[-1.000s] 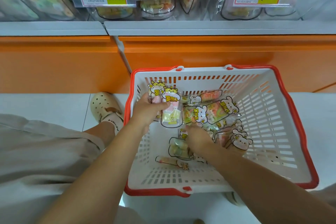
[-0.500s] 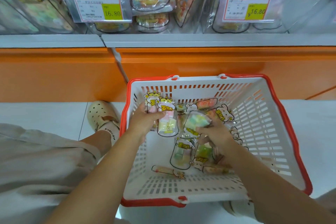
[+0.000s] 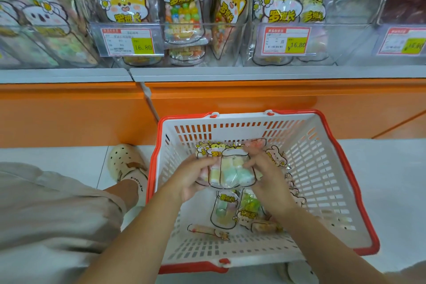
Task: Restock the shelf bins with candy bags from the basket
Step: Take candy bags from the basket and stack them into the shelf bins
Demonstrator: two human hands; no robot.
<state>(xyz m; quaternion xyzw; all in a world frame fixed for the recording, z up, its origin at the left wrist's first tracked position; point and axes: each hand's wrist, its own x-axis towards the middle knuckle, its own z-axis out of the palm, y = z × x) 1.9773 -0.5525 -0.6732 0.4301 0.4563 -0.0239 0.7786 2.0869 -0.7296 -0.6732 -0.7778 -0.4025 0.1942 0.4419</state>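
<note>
Orange panelling [image 3: 69, 113] runs across the far side of my view, under a grey shelf edge [image 3: 253, 74] that carries clear plastic bins [image 3: 345, 7]. Those bins hold cartoon-printed candy bags, and yellow-and-white price tags [image 3: 287, 40] are clipped to their fronts; I can read 16.80 on two of them. On the pale floor [image 3: 391, 180] just near the panelling sits a white slotted basket [image 3: 322, 168] with a red rim.

I see both hands over the basket. My left hand [image 3: 191, 180] is closed on the left side of a small bunch of candy bags [image 3: 227, 168], fingers wrapped under and around them. My right hand [image 3: 268, 180] is closed on the right side of the same bunch, fingertips [image 3: 250, 163] pressing on the clear front of the nearest bag, which shows pastel pink, yellow and green pieces. The bunch is lifted off the basket floor, roughly at the middle of the basket.

More bags lie loose at the bottom: one upright-looking pouch [image 3: 224, 210] with pastel cubes just near of my hands, a green-filled one [image 3: 250, 205] beside it on the right, and a slim bag [image 3: 207, 230] lying flat toward the near wall. Others with bear prints [image 3: 276, 157] sit to the right, partly hidden by my right wrist.

At left, a beige trouser leg [image 3: 46, 214] and a cream clog [image 3: 126, 163] rest on the floor beside the basket.
</note>
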